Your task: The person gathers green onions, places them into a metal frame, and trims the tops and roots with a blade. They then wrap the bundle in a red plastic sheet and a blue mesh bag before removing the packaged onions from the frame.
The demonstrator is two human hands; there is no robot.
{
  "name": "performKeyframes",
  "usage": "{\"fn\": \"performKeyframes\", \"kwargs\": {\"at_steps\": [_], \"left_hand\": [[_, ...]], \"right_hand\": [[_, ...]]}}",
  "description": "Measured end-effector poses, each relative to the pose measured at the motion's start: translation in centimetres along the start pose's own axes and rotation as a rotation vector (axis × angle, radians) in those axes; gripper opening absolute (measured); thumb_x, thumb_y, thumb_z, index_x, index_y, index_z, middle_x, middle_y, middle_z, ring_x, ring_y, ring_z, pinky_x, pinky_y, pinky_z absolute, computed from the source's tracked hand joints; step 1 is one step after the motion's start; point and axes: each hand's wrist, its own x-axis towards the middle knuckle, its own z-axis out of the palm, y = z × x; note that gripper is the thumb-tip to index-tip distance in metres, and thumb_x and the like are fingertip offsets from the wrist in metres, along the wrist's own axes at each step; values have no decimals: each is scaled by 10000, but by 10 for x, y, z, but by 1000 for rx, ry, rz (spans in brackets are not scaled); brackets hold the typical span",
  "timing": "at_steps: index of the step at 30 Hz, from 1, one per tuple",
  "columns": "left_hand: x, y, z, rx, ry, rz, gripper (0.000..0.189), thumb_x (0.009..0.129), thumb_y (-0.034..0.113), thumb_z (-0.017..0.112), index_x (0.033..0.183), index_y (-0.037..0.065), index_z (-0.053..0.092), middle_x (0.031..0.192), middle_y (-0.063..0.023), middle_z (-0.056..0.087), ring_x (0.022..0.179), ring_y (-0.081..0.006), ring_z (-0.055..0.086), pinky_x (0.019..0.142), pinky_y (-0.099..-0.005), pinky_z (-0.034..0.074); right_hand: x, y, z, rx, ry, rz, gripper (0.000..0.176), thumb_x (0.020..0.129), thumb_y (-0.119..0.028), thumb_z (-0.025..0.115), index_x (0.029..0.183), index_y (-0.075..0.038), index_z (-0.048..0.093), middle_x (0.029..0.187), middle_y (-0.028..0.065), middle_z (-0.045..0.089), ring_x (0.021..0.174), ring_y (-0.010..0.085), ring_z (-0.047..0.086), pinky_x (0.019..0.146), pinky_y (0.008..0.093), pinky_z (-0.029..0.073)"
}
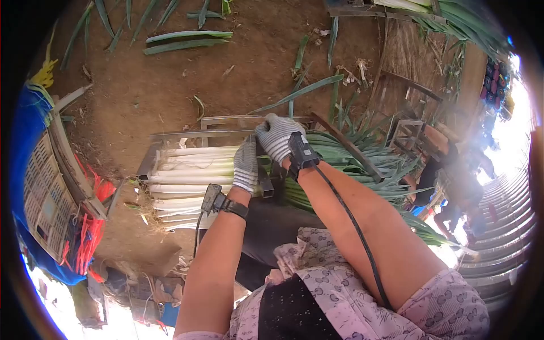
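Observation:
A thick bundle of leeks or large green onions (195,178) lies in a low metal frame (221,120), white stalks and roots to the left, green leaves (340,164) to the right. My left hand (246,165), in a striped knit glove, is closed at the middle of the bundle beside the frame's upright. My right hand (276,137), gloved the same way, has its fingers curled just above and right of it, near the frame's far bar. What the fingers of either hand grip is hidden.
Loose green leaves (187,42) lie on the dirt floor (130,107). At left stands a plastic crate (48,198) with red twine (88,243) beside it. Another metal rack with leeks (447,17) is at the upper right. Another person (453,170) sits at the right.

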Motion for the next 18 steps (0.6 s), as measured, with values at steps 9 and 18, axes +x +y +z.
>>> {"fn": "performKeyframes", "kwargs": {"at_steps": [9,18], "left_hand": [[-94,121,-32,546,10,418,432,1023,331,483,1288,-1,559,1234,-152,629,1118,-238,607,974,-360,483],[-205,164,-82,2075,196,907,515,991,382,396,1422,115,484,1497,-180,407,1392,-375,358,1163,-580,169]], "right_hand": [[-9,0,-1,61,102,-32,314,869,-364,561,920,-91,705,871,157,715,863,339,688,811,430,532],[-9,-8,5,4,181,-5,343,881,-340,525,974,-62,704,886,201,698,869,365,677,809,427,529]]}}
